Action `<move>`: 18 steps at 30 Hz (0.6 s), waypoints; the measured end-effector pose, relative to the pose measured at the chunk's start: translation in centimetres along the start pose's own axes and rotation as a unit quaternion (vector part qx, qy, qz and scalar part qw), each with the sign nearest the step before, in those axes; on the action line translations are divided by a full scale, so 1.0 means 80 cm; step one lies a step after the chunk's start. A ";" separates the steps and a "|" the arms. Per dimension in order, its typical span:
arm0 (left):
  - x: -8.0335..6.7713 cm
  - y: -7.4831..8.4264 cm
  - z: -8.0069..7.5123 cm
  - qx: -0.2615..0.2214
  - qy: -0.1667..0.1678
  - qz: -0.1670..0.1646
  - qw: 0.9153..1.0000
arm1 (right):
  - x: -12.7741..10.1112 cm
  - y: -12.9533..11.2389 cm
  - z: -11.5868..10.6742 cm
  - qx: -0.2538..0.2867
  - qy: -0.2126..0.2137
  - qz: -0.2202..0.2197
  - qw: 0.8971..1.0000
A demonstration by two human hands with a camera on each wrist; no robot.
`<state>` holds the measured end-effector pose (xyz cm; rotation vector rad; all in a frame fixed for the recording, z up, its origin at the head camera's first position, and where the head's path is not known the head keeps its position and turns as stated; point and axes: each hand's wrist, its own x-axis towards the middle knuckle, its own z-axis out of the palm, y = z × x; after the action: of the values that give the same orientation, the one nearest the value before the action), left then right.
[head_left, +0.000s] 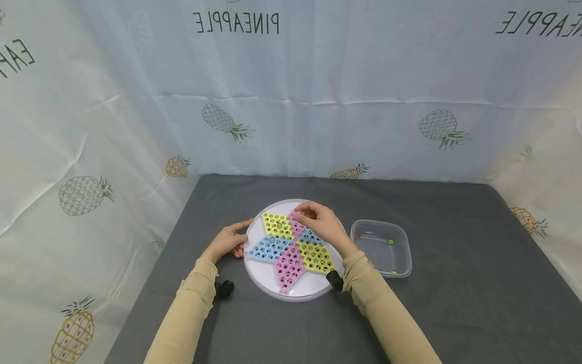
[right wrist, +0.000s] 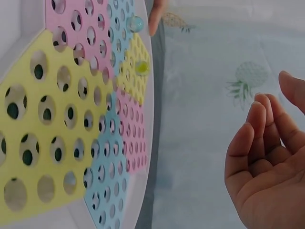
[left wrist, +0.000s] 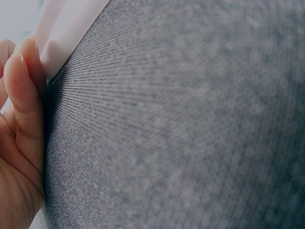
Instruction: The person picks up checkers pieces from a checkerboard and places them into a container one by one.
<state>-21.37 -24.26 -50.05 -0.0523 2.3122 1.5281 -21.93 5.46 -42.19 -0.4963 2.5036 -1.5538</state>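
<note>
A round white Chinese checkers board (head_left: 300,289) with a star of pink, yellow and blue holes lies on the table. At its left rim my left hand (head_left: 227,241) rests with index finger and thumb spread against the edge. Its lower fingers are bent beside the rim in the left wrist view. My right hand (head_left: 322,224) hovers over the far pink point, fingers gently bent. In the right wrist view its thumb stands apart from the fingertips, with nothing between them. A yellow-green marble (right wrist: 142,67) sits on the yellow section, a pale blue marble (right wrist: 135,24) on the blue section.
Right of the board stands a clear plastic container (head_left: 382,247) with a few red and green marbles in it. Dark wrist devices (head_left: 224,289) show near both wrists. A grey cloth (head_left: 454,283) covers the table, and a pineapple-print curtain (head_left: 313,136) hangs behind it.
</note>
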 end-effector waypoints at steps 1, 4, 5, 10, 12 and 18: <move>0.000 0.000 0.000 -0.001 0.000 -0.001 1.000 | 0.002 0.000 0.003 -0.004 0.000 -0.003 1.000; 0.000 0.000 0.001 0.000 -0.004 -0.001 1.000 | 0.008 0.001 0.012 -0.009 -0.002 -0.008 1.000; 0.001 0.000 0.001 0.001 -0.005 -0.001 1.000 | 0.010 0.001 0.015 -0.012 -0.002 -0.010 1.000; 0.001 0.005 -0.001 0.007 -0.001 0.003 1.000 | 0.022 -0.001 0.030 -0.023 -0.019 -0.002 1.000; 0.002 0.006 -0.003 0.005 -0.003 0.002 1.000 | 0.029 0.000 0.037 -0.025 -0.033 -0.001 0.999; 0.000 0.008 -0.003 0.004 -0.006 -0.006 1.000 | 0.043 0.004 0.060 -0.044 -0.083 0.013 0.996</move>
<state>-21.55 -24.22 -49.42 -0.0555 2.3041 1.5090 -23.76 0.34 -44.46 -0.5783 2.4486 -1.3400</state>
